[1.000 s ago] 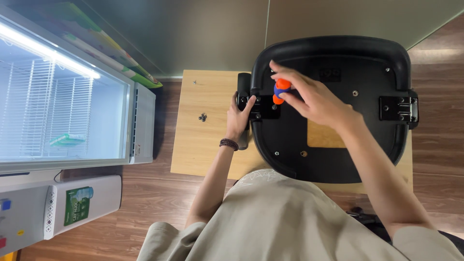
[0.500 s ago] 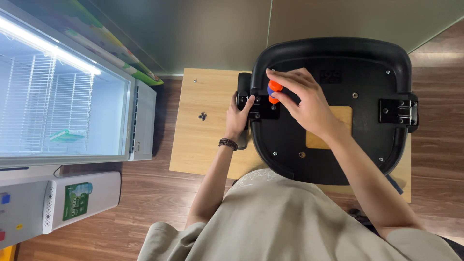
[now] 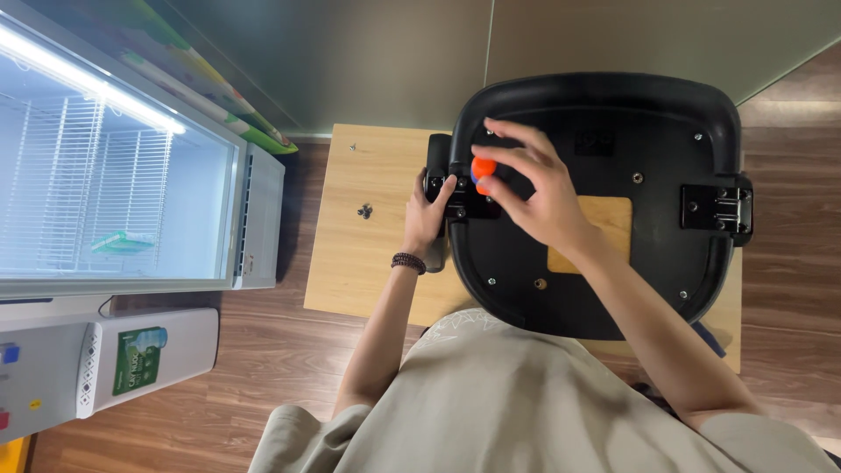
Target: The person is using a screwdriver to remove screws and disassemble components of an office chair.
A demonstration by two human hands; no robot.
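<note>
The upturned black chair seat (image 3: 604, 254), rigid and bulky I judge, lies on the table (image 3: 368, 254); my left hand (image 3: 427, 215) clamps its armrest bracket (image 3: 455, 197), my right hand (image 3: 534, 188) pinching an orange-handled screwdriver (image 3: 483, 169).

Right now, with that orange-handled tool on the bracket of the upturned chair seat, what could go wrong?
1. The right hand holds the orange-handled tool only with its fingertips, so it might slip off the fastener.
2. The left hand steadies the black bracket right beside the tool; a slip could jab its fingers.
3. The loose screws lie unguarded on the wooden table and could roll off or get knocked away.
</note>
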